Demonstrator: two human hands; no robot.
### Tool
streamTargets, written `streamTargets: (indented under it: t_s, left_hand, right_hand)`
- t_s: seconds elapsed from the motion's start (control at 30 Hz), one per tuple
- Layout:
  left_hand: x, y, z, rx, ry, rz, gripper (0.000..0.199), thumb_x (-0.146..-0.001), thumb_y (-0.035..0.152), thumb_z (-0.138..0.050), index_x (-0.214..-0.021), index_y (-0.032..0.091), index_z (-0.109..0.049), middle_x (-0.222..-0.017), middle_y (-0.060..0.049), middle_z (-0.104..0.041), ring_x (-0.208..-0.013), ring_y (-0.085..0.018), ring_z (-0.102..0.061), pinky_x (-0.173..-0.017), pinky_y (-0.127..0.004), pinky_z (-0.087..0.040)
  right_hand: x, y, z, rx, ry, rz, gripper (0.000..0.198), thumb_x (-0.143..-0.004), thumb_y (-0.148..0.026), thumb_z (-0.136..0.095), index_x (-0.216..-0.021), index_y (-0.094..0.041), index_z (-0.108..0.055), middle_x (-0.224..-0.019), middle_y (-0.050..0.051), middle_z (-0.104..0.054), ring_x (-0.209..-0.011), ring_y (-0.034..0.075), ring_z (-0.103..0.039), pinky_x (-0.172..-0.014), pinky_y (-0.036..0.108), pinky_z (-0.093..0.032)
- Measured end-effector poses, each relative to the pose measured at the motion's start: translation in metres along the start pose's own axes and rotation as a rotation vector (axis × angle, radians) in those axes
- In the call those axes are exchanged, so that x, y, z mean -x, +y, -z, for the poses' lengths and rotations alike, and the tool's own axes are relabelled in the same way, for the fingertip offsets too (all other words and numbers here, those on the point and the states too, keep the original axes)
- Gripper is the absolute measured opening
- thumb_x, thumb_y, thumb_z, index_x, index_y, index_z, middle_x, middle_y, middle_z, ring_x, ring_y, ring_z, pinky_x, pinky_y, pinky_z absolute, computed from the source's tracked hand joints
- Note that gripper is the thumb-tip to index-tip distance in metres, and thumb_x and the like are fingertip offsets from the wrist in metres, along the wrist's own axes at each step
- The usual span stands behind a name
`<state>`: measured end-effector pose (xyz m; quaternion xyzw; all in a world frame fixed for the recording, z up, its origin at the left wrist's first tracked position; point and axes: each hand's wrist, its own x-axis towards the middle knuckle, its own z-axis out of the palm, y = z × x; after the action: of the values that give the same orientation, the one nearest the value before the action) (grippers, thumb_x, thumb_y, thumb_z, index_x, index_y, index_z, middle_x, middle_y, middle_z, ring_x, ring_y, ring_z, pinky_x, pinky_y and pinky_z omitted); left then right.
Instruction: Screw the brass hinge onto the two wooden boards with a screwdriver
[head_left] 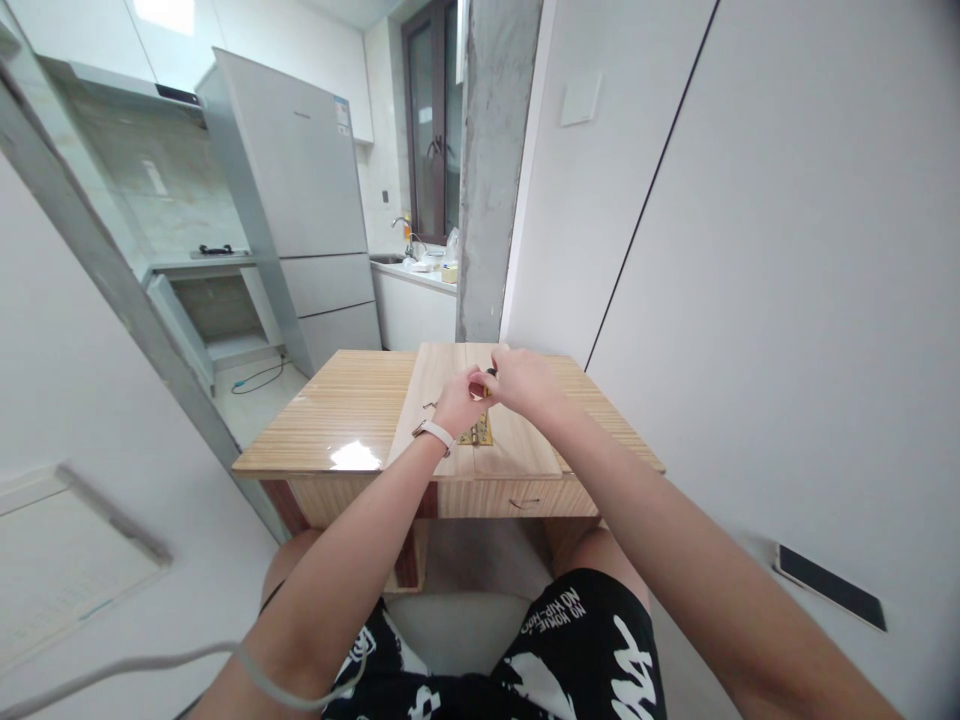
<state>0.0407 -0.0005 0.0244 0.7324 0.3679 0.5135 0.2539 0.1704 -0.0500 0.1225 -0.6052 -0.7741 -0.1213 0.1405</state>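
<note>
Two pale wooden boards (517,440) lie side by side on the table, and a brass hinge (477,432) rests across the seam between them. Above the hinge, my right hand (525,380) is closed in a pinch around a small dark-and-yellow thing (490,378), mostly covered by fingers, so its kind does not show. My left hand (459,400), with a watch (433,432) on its wrist, is closed too, its fingertips meeting the right ones at the same spot. What the left fingers pinch is hidden. Just left of that hand lie small thin metal pieces (430,405).
The striped wooden table (337,405) has a drawer (487,498) at its front, close to my knees. A white wall stands to the right, with a phone-like dark slab (831,586) lower down. Beyond are a fridge (300,180) and a sink counter. A pale cable (247,660) crosses my left arm.
</note>
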Motion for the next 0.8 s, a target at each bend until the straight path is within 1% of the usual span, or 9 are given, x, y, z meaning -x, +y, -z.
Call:
streamTargets:
  t_s: [0.07, 0.13, 0.27, 0.33, 0.4, 0.53, 0.67, 0.73, 0.8]
  left_hand:
    - [0.000, 0.002, -0.002, -0.040, 0.024, 0.011, 0.019, -0.073, 0.016, -0.069, -0.075, 0.019, -0.051, -0.069, 0.001, -0.061, -0.066, -0.014, -0.059, -0.060, -0.025, -0.042]
    - [0.000, 0.003, -0.002, -0.070, 0.030, 0.018, 0.017, -0.072, 0.013, -0.068, -0.075, 0.019, -0.052, -0.069, 0.001, -0.061, -0.066, -0.014, -0.058, -0.060, -0.025, -0.042]
    - [0.001, 0.000, 0.003, -0.040, -0.020, 0.012, 0.019, -0.072, 0.014, -0.070, -0.088, 0.018, -0.059, -0.079, -0.001, -0.066, -0.071, -0.014, -0.060, -0.065, -0.026, -0.046]
    - [0.001, -0.004, 0.007, 0.050, -0.070, 0.010, 0.027, -0.074, 0.017, -0.072, -0.099, 0.018, -0.061, -0.093, -0.004, -0.070, -0.082, -0.016, -0.065, -0.072, -0.028, -0.050]
    - [-0.001, -0.007, 0.011, 0.179, -0.145, 0.013, 0.032, -0.078, 0.018, -0.072, -0.108, 0.017, -0.060, -0.106, -0.008, -0.071, -0.094, -0.018, -0.067, -0.081, -0.031, -0.053]
    - [-0.006, -0.008, 0.012, 0.416, -0.263, 0.026, 0.039, -0.084, 0.017, -0.068, -0.121, 0.016, -0.057, -0.119, -0.014, -0.069, -0.108, -0.021, -0.067, -0.096, -0.040, -0.053]
    - [-0.010, -0.009, 0.007, 0.431, -0.264, 0.035, 0.034, -0.084, 0.014, -0.067, -0.117, 0.015, -0.058, -0.116, -0.013, -0.071, -0.108, -0.022, -0.069, -0.099, -0.042, -0.053]
    - [-0.010, -0.011, 0.005, 0.404, -0.227, 0.050, 0.032, -0.083, 0.013, -0.068, -0.114, 0.015, -0.059, -0.109, -0.011, -0.073, -0.102, -0.021, -0.070, -0.096, -0.041, -0.054]
    - [-0.008, -0.012, 0.004, 0.371, -0.173, 0.061, 0.031, -0.081, 0.014, -0.069, -0.111, 0.015, -0.059, -0.102, -0.009, -0.073, -0.097, -0.020, -0.070, -0.091, -0.038, -0.055]
  right_hand:
    - [0.001, -0.006, -0.002, 0.030, -0.012, -0.029, 0.046, -0.100, -0.053, -0.046, -0.103, -0.013, -0.069, -0.102, 0.019, -0.071, -0.098, 0.028, -0.067, -0.082, 0.033, -0.045]
    - [0.001, -0.010, -0.004, 0.040, -0.013, -0.036, 0.041, -0.102, -0.045, -0.045, -0.102, -0.012, -0.070, -0.101, 0.019, -0.072, -0.097, 0.028, -0.068, -0.080, 0.032, -0.045]
    - [0.001, -0.010, -0.005, 0.014, -0.039, 0.053, 0.027, -0.099, -0.032, -0.052, -0.099, -0.013, -0.071, -0.099, 0.017, -0.073, -0.095, 0.026, -0.068, -0.078, 0.030, -0.045]
    - [-0.001, -0.007, -0.003, -0.006, -0.054, 0.112, 0.019, -0.095, -0.024, -0.056, -0.098, -0.014, -0.071, -0.101, 0.016, -0.074, -0.096, 0.025, -0.068, -0.078, 0.029, -0.044]
    - [-0.003, -0.003, -0.002, -0.019, -0.061, 0.152, 0.015, -0.091, -0.017, -0.058, -0.097, -0.015, -0.072, -0.103, 0.015, -0.074, -0.095, 0.023, -0.068, -0.077, 0.028, -0.044]
    - [-0.008, 0.008, 0.002, -0.043, -0.090, 0.203, 0.022, -0.087, -0.011, -0.057, -0.100, -0.017, -0.073, -0.102, 0.012, -0.075, -0.095, 0.022, -0.067, -0.077, 0.027, -0.042]
    - [-0.011, 0.016, 0.002, -0.097, -0.124, 0.271, 0.029, -0.085, -0.006, -0.055, -0.103, -0.018, -0.074, -0.103, 0.010, -0.075, -0.096, 0.021, -0.066, -0.079, 0.027, -0.041]
    - [-0.011, 0.019, 0.001, -0.132, -0.129, 0.301, 0.029, -0.085, -0.006, -0.055, -0.104, -0.019, -0.073, -0.104, 0.008, -0.075, -0.096, 0.020, -0.066, -0.079, 0.026, -0.041]
    - [-0.010, 0.021, 0.000, -0.164, -0.089, 0.287, 0.029, -0.087, -0.009, -0.058, -0.112, -0.019, -0.069, -0.111, 0.008, -0.073, -0.099, 0.020, -0.065, -0.081, 0.026, -0.042]
